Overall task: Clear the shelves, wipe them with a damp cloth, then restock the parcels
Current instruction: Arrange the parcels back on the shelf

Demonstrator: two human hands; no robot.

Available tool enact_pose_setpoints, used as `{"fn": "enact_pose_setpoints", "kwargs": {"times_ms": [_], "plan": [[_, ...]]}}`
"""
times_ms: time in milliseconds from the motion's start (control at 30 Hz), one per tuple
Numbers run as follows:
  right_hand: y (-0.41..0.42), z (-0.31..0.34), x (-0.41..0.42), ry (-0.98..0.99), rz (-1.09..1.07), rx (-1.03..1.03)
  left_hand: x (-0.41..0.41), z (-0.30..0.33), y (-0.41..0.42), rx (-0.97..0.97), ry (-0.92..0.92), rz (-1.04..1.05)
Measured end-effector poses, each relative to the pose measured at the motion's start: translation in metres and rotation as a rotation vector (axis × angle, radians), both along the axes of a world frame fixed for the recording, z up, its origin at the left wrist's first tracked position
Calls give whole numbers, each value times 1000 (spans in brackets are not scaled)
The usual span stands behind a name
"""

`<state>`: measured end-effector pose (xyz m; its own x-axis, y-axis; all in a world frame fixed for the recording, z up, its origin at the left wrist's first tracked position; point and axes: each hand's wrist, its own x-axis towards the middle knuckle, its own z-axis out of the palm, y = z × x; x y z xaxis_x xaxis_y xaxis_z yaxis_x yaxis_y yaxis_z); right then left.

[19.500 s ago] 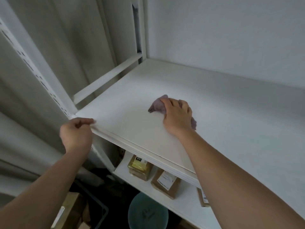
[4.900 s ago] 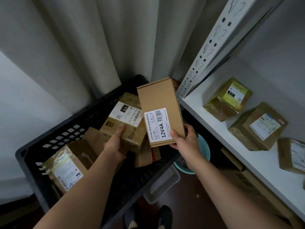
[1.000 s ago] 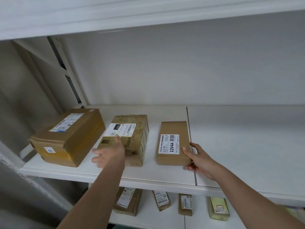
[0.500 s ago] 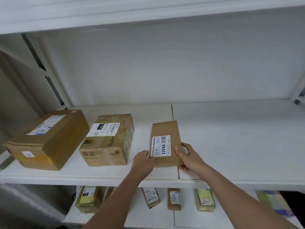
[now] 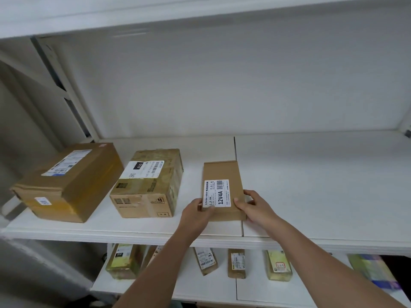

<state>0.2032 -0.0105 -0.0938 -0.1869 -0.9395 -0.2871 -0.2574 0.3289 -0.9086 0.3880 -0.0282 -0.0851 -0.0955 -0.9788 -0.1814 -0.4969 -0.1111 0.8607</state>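
Parcel [image 5: 222, 194] label "12V4A" | left hand [image 5: 196, 215], right hand [image 5: 255, 206] grip: holding it, seemingly | shelf [image 5: 311, 185]

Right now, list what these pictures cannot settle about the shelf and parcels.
Head view only:
- Fine print on the 12V4A box label: too small.
- Lower-shelf parcels: rear parts hidden by the upper shelf.
- Left hand fingertips: hidden under the box.
- Colourful packet: blurred at the edge.
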Motion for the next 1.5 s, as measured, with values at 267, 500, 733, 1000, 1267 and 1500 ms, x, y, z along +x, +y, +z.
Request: {"fn": "enact_pose_setpoints", "kwargs": {"times_ms": [267,500,733,1000,1267,1500], "plan": [[1,40,16,-189,22,-228,-21,18,2,-50,8,-52],[-12,42,8,-82,-106,-168,-28,32,-5,352,905,192],[-9,29,12,-393,-50,-52,-27,32,-2,524,995,110],[-16,30,11,-385,-118,-39,-5,19,-6,363,742,147],[-13,13,17,-79,-109,-35,6,5,-9,235,553,112],[-18,9,6,-332,-262,16,11,7,-16,331,622,196]]}}
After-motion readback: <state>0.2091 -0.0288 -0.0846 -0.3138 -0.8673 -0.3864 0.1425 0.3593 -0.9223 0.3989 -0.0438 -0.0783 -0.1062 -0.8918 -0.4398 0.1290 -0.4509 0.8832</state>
